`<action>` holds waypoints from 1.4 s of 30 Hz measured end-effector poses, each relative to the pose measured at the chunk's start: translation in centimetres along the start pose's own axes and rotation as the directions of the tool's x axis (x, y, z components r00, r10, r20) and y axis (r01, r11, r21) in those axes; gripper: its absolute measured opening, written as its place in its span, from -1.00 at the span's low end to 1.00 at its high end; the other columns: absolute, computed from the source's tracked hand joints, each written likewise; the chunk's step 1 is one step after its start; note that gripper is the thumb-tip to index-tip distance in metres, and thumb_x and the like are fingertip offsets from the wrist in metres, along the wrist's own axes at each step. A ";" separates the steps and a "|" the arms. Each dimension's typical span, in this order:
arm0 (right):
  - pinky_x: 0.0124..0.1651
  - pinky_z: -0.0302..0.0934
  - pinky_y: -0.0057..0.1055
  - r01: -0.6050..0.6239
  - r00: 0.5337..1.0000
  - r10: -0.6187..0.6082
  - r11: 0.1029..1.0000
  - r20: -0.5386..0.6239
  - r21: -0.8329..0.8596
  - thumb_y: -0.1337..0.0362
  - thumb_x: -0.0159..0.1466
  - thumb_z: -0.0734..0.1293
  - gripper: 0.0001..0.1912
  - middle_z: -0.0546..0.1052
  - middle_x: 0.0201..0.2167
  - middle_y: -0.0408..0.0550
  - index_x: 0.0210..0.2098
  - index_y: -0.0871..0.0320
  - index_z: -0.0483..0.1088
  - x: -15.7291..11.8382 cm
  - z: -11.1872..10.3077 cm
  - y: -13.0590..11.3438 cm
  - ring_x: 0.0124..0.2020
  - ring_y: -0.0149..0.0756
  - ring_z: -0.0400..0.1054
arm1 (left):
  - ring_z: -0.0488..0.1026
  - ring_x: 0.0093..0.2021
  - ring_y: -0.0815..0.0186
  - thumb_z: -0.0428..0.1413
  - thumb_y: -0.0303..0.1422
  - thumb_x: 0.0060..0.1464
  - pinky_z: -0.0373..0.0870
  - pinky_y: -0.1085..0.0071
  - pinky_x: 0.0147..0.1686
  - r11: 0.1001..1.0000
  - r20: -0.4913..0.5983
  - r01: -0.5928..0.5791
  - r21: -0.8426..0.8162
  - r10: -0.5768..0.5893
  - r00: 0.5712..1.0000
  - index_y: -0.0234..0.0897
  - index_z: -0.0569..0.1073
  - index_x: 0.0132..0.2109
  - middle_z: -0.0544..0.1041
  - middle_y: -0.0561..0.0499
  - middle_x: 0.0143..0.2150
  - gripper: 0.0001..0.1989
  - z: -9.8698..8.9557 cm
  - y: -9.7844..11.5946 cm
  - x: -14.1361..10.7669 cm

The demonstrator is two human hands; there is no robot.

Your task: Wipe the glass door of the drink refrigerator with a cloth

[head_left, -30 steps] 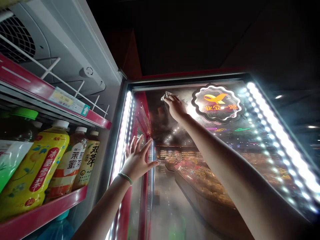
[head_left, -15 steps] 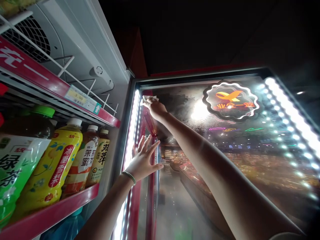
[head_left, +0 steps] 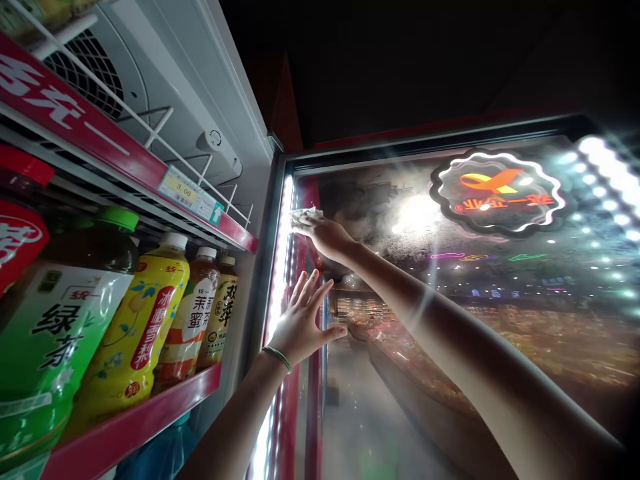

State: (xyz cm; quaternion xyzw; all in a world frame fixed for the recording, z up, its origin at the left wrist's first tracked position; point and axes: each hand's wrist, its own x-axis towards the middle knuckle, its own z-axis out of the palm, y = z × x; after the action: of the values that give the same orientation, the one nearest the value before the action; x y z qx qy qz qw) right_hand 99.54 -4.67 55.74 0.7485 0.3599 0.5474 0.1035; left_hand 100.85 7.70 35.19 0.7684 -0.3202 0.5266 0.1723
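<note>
In the head view, the right hand [head_left: 330, 237] is partly closed over a crumpled pale cloth [head_left: 306, 217], pressing it against the upper left of the glass door [head_left: 360, 200], beside the light strip [head_left: 286, 220]. The left hand [head_left: 303, 327], fingers spread wide, is empty; whether its fingertips touch the glass, I cannot tell.

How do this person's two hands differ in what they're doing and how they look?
The left hand is empty with its fingers spread, while the right hand has a crumpled white cloth under its fingers. The left hand has a thin green band at its wrist; the right hand shows none. The right hand is higher up the glass door than the left hand. Both are bare and raised.
</note>
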 end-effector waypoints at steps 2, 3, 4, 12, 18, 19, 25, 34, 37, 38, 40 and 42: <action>0.50 0.15 0.04 0.024 0.999 -0.024 1.000 -0.023 -0.010 0.51 0.46 0.06 -0.40 0.25 0.49 -0.16 0.32 -0.01 0.44 -1.7 0.0 0.5 0.53 -0.03 0.06 | -0.23 0.60 -0.14 0.26 0.14 0.14 -0.26 -0.37 0.49 1.000 -0.005 0.009 0.000 -0.009 1.000 0.14 0.00 0.52 -0.14 -0.04 0.63 -0.04 -0.1 0.2 -0.1; 0.50 0.15 0.05 0.010 0.998 -0.010 1.000 -0.054 -0.013 0.51 0.46 0.07 -0.41 0.25 0.49 -0.17 0.32 -0.01 0.44 -2.1 -0.3 1.0 0.52 -0.04 0.07 | -0.22 0.60 -0.14 0.27 0.13 0.13 -0.25 -0.37 0.49 1.000 -0.001 0.017 0.002 -0.017 1.000 0.13 0.01 0.52 -0.13 -0.03 0.63 -0.04 -0.1 0.3 -0.1; 0.49 0.16 0.05 -0.017 0.996 0.015 1.000 -0.087 -0.013 0.51 0.46 0.07 -0.41 0.25 0.49 -0.17 0.32 -0.01 0.44 -2.0 -0.7 1.4 0.52 -0.05 0.08 | -0.22 0.60 -0.13 0.27 0.12 0.13 -0.24 -0.36 0.49 1.000 0.002 0.025 0.005 -0.025 1.000 0.12 0.02 0.52 -0.13 -0.03 0.63 -0.04 -0.2 0.4 -0.1; 0.47 0.24 0.07 0.028 0.999 -0.028 1.000 -0.020 0.002 0.56 0.42 0.12 -0.38 0.30 0.46 -0.19 0.29 -0.06 0.47 -2.1 -0.5 -0.2 0.50 -0.02 0.14 | -0.23 0.61 -0.11 0.28 0.12 0.12 0.00 -0.29 0.48 0.998 0.022 0.048 -0.028 -0.048 0.999 0.12 0.01 0.53 -0.15 -0.02 0.63 -0.03 -0.7 0.5 0.0; 0.31 0.41 0.16 -0.135 0.974 0.120 0.989 -0.193 -0.065 0.56 0.42 0.11 -0.37 0.34 0.44 -0.12 0.30 -0.06 0.46 -4.1 -3.4 4.4 0.46 0.08 0.20 | -0.23 0.61 -0.14 0.29 0.08 0.14 0.00 -0.34 0.47 0.998 -0.002 0.047 -0.043 -0.047 0.999 0.18 0.02 0.52 -0.14 -0.01 0.63 -0.06 -0.7 0.8 -0.1; 0.28 0.42 0.16 -0.168 0.968 0.151 0.983 -0.198 -0.072 0.56 0.42 0.11 -0.39 0.34 0.44 -0.06 0.30 -0.01 0.46 -3.7 -3.6 4.6 0.46 0.10 0.20 | -0.22 0.60 -0.15 0.29 0.08 0.14 0.03 -0.34 0.46 0.998 -0.010 0.041 -0.043 -0.042 0.999 0.19 0.02 0.51 -0.13 -0.01 0.63 -0.06 -0.6 0.7 -0.1; 0.36 0.34 -0.01 -0.049 0.993 0.037 0.993 -0.111 -0.104 0.55 0.43 0.07 -0.36 0.38 0.41 -0.14 0.29 -0.06 0.46 -5.8 -3.5 4.3 0.45 -0.05 0.20 | -0.19 0.60 -0.17 0.28 0.09 0.14 0.11 -0.34 0.43 0.999 -0.047 0.000 -0.034 -0.002 0.999 0.19 0.02 0.51 -0.10 -0.01 0.62 -0.07 -0.4 0.3 -0.1; 0.33 0.35 -0.03 -0.239 0.947 0.194 0.958 -0.257 -0.156 0.54 0.41 0.06 -0.37 0.40 0.39 -0.05 0.29 0.02 0.47 -8.7 -5.9 7.0 0.43 -0.07 0.21 | -0.21 0.60 -0.22 0.26 0.05 0.18 -0.11 -0.44 0.44 1.000 -0.115 0.003 0.003 -0.003 0.993 0.15 0.03 0.50 -0.09 -0.09 0.61 -0.12 0.5 0.7 -0.1; 0.35 0.33 -0.08 -0.106 0.982 0.077 0.981 -0.174 -0.163 0.56 0.39 0.06 -0.35 0.39 0.40 -0.09 0.29 -0.02 0.46 -10.5 -5.5 6.6 0.44 -0.12 0.20 | -0.16 0.58 -0.26 0.25 0.09 0.17 -0.23 -0.49 0.42 0.999 -0.159 0.032 0.027 -0.027 0.987 0.14 0.07 0.48 -0.06 -0.14 0.60 -0.14 0.9 1.4 0.1; 0.35 0.32 -0.10 -0.094 0.983 0.065 0.982 -0.171 -0.164 0.56 0.39 0.06 -0.34 0.38 0.41 -0.10 0.29 -0.03 0.46 -11.2 -5.8 6.9 0.44 -0.13 0.20 | -0.15 0.58 -0.28 0.24 0.11 0.17 -0.25 -0.51 0.41 0.999 -0.168 0.043 0.031 -0.037 0.985 0.14 0.09 0.48 -0.06 -0.15 0.60 -0.15 1.0 1.6 0.2; 0.34 0.33 -0.08 -0.149 0.970 0.111 0.974 -0.217 -0.169 0.56 0.38 0.06 -0.33 0.38 0.41 -0.11 0.29 -0.04 0.46 -12.3 -6.9 8.3 0.43 -0.13 0.22 | -0.15 0.58 -0.30 0.23 0.13 0.16 -0.28 -0.55 0.38 0.997 -0.191 0.060 0.041 -0.051 0.980 0.14 0.12 0.47 -0.05 -0.17 0.59 -0.17 1.4 2.0 0.3; 0.34 0.32 -0.02 -0.256 0.935 0.198 0.951 -0.294 -0.175 0.57 0.36 0.06 -0.32 0.42 0.38 -0.09 0.29 -0.04 0.47 -12.2 -8.1 9.7 0.41 -0.09 0.23 | -0.15 0.57 -0.33 0.23 0.15 0.15 -0.28 -0.57 0.37 0.996 -0.227 0.069 0.053 -0.056 0.972 0.13 0.16 0.45 -0.02 -0.19 0.58 -0.17 1.8 2.5 0.5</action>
State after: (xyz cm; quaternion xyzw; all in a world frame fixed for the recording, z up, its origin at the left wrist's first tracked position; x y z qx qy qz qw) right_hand 94.72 -21.48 55.04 0.6874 0.2216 0.6884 0.0674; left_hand 100.54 4.62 34.79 0.7182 -0.2581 0.6143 0.2007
